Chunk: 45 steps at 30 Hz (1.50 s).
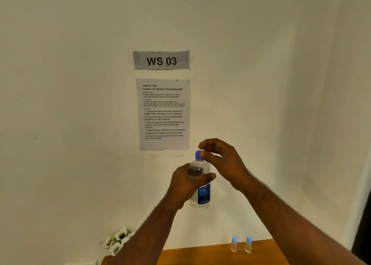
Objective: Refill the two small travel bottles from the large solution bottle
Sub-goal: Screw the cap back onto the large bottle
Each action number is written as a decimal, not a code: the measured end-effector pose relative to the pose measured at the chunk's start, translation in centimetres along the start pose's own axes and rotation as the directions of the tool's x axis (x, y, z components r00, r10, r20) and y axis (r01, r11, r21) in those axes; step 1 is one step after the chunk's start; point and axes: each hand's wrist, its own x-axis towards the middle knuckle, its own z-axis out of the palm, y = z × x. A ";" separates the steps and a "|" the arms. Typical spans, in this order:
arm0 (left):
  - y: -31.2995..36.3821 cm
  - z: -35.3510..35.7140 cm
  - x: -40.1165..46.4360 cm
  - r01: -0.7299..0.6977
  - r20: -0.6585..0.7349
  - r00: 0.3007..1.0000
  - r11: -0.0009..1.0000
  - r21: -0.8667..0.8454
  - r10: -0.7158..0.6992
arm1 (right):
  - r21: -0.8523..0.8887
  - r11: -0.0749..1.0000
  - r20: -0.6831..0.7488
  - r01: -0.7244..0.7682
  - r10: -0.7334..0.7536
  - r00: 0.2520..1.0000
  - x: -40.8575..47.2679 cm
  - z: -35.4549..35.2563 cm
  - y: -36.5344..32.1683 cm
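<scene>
The large solution bottle (199,184) sits in the lower middle of the frame, held up in the air in front of a plain off-white wall (60,84). It is a clear, smooth plastic cylinder with rounded shoulders, a dark blue label low on its side, and a small blue-violet cap (198,155) with a ridged look on top. It stands upright, tilted only slightly.

The left hand (186,184) wraps around the bottle's upper body, fingers curled behind it and the thumb pressed across the front. The right hand (220,160) reaches in from the right with the wrist bent, thumb and fingertips pinching the cap from the side; the other fingers are curled above it. Both forearms rise bare from the lower edge of the frame.

At the lower right, the two small travel bottles (241,243) stand upright just beside each other on a glossy orange-brown wooden tabletop (190,256), each a thin clear tube with a pale blue cap. White fabric flowers (118,239) lie at the table's left edge against the wall.

Above the hands, a printed instruction sheet (164,114) and a grey sign (161,60) reading "WS 03" are fixed flat to the wall.
</scene>
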 end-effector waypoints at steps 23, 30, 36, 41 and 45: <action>8.5 -2.7 0.4 -0.205 -0.058 0.977 0.979 -0.017 0.203 | -0.216 0.961 0.020 0.175 -0.175 0.984 4.2 -2.6 -8.3; 8.4 -2.9 -0.7 -0.207 -0.081 0.976 0.976 -0.070 0.201 | -0.184 0.970 0.067 0.157 -0.146 0.987 3.3 -2.5 -8.4; 8.9 -3.3 -1.0 -0.227 -0.111 0.970 0.970 -0.090 0.217 | -0.215 0.961 0.031 0.172 -0.170 0.985 3.0 -1.7 -9.4; 9.1 -3.7 -1.2 -0.281 -0.154 0.952 0.955 -0.090 0.266 | -0.254 0.955 -0.028 0.153 -0.165 0.986 2.9 -0.8 -9.9; 8.5 -3.7 -1.3 -0.250 -0.158 0.959 0.964 -0.093 0.234 | -0.280 0.953 -0.063 0.119 -0.142 0.988 2.7 0.2 -9.3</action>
